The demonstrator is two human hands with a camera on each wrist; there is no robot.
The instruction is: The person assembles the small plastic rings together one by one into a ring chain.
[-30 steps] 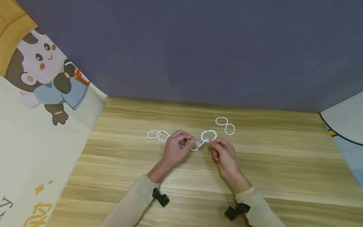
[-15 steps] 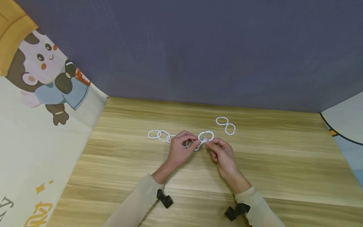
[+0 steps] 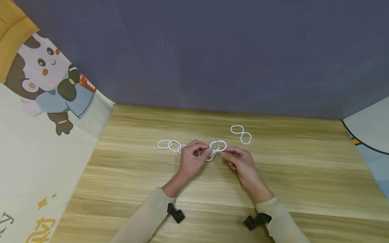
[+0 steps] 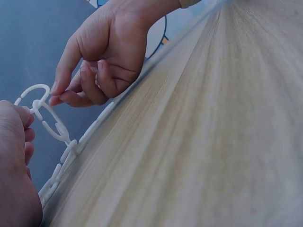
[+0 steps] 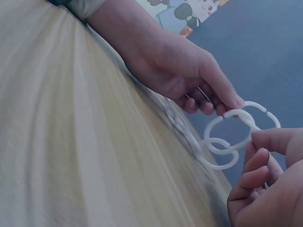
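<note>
A chain of white plastic links (image 3: 174,145) runs across the wooden table, passing behind my left hand (image 3: 192,158). Its right end is lifted, with a raised oval link (image 3: 223,142) on top that has a small gap in its rim. The left thumb and index finger pinch the left side of the lifted links. From the other side, my right hand (image 3: 241,165) pinches near the lower right edge with thumb and index finger. In the right wrist view, the overlapping links (image 5: 213,124) hang between both hands' fingertips. Fingers hide the exact contact points.
Two more white links (image 3: 245,138) lie farther back on the wooden table (image 3: 288,175), to the right of the hands. A dark blue-grey panel (image 3: 212,60) rises behind the table. A wall with a printed cartoon figure (image 3: 60,91) stands on the left.
The raised link has shifted left, closer to the left hand's fingertips. The left hand moved slightly right, and the right hand's fingers shifted left. The two separate links stay put.
</note>
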